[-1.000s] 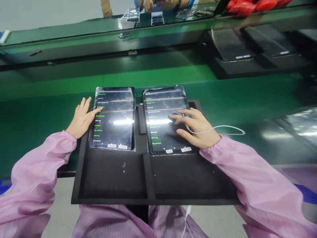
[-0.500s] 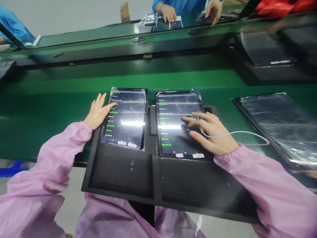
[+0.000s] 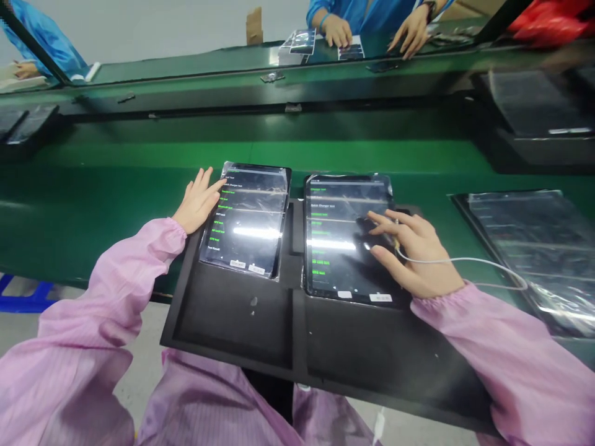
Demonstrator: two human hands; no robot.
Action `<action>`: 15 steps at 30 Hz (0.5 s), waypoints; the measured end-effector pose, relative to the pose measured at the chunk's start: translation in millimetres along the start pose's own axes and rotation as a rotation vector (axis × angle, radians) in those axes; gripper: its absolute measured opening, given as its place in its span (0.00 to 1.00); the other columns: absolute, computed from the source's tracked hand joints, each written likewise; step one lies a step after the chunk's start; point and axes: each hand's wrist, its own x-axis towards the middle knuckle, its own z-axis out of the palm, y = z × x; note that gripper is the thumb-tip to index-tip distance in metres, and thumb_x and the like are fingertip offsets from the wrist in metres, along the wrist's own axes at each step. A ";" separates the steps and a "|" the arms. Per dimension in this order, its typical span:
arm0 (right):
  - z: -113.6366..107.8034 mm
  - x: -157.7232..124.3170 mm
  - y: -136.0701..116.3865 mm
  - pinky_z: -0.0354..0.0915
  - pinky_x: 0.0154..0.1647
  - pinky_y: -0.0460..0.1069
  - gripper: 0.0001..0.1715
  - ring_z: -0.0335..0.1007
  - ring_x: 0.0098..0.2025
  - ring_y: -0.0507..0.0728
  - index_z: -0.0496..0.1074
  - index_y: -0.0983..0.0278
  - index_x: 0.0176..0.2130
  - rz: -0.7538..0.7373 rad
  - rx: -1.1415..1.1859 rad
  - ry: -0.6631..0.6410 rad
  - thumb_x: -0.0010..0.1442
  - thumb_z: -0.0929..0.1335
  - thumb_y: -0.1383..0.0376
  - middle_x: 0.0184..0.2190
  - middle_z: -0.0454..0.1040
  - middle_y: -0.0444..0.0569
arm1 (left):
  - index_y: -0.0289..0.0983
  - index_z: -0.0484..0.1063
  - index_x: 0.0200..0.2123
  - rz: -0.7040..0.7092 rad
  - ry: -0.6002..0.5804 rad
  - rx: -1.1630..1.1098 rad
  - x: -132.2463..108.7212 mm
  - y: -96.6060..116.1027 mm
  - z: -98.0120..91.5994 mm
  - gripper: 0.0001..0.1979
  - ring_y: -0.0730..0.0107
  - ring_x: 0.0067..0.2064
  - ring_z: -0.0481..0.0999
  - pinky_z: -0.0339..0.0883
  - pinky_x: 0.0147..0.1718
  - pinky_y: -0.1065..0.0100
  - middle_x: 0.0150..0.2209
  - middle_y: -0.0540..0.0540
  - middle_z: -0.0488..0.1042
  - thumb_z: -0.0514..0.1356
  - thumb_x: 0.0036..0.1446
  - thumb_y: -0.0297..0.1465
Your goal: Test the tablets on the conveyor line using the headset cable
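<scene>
Two tablets with lit screens and green and white text lists rest on a black tray (image 3: 232,316). My left hand (image 3: 198,201) lies at the left edge of the left tablet (image 3: 246,214), fingers spread, the index fingertip near the upper part of its list. Over the right side of the right tablet (image 3: 337,248), my right hand (image 3: 416,251) hovers with fingers apart and slightly bent. A white cable (image 3: 469,259) runs from beneath the right hand's fingers off to the right; its plug end is partly hidden. Clear film covers the left tablet.
At the right lies another film-covered tablet (image 3: 525,241), with a black tray (image 3: 543,148) beyond it. The green conveyor belt (image 3: 186,145) crosses behind. Across it, a co-worker's hands (image 3: 337,31) handle small sheets. A further tray (image 3: 30,127) stands far left.
The view has shifted, moving the scene slightly right. My left index finger has moved up the left tablet's list. My right fingers have drawn back rightward, and the right tablet's list has scrolled.
</scene>
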 end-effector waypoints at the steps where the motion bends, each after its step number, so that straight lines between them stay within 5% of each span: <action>1: 0.6 0.2 0.3 0.57 0.58 0.74 0.13 0.66 0.59 0.73 0.68 0.56 0.46 -0.005 0.002 0.003 0.64 0.63 0.54 0.55 0.74 0.54 | 0.45 0.57 0.67 -0.011 -0.001 -0.001 -2.8 -1.6 -2.2 0.34 0.49 0.74 0.35 0.36 0.67 0.37 0.74 0.45 0.41 0.34 0.67 0.53; 4: -0.2 0.5 0.4 0.55 0.61 0.73 0.12 0.66 0.59 0.70 0.68 0.55 0.46 0.000 -0.018 0.027 0.64 0.64 0.56 0.54 0.75 0.52 | 0.44 0.57 0.68 -0.025 -0.009 -0.004 -19.1 3.5 -13.3 0.34 0.49 0.73 0.35 0.36 0.68 0.38 0.73 0.45 0.41 0.35 0.68 0.52; 8: -19.6 -12.7 -7.0 0.56 0.60 0.72 0.11 0.67 0.58 0.69 0.68 0.57 0.45 0.023 -0.075 0.064 0.64 0.64 0.56 0.53 0.76 0.53 | 0.54 0.45 0.70 0.067 -0.002 0.007 -73.2 54.2 -15.9 0.32 0.50 0.73 0.41 0.44 0.68 0.39 0.73 0.55 0.38 0.46 0.66 0.48; 11: -44.7 -41.5 -10.9 0.58 0.62 0.69 0.10 0.67 0.60 0.67 0.69 0.57 0.43 0.118 -0.114 0.110 0.66 0.64 0.56 0.53 0.76 0.53 | 0.60 0.44 0.69 0.378 -0.013 0.186 -132.8 91.0 8.4 0.38 0.51 0.70 0.54 0.62 0.60 0.39 0.69 0.57 0.52 0.52 0.56 0.48; 14: -70.7 -85.7 -4.9 0.65 0.58 0.64 0.14 0.72 0.55 0.64 0.70 0.58 0.41 0.390 -0.080 0.326 0.69 0.60 0.55 0.46 0.79 0.54 | 0.56 0.57 0.66 0.743 0.048 0.329 -175.7 103.2 46.7 0.39 0.61 0.72 0.47 0.70 0.48 0.38 0.61 0.47 0.69 0.54 0.51 0.53; 15: -79.5 -101.7 0.2 0.68 0.54 0.62 0.17 0.76 0.49 0.64 0.69 0.58 0.41 0.507 -0.060 0.453 0.69 0.58 0.53 0.40 0.81 0.54 | 0.54 0.58 0.66 0.745 0.079 0.351 -182.8 104.5 58.0 0.37 0.61 0.72 0.46 0.66 0.53 0.39 0.60 0.46 0.70 0.54 0.52 0.51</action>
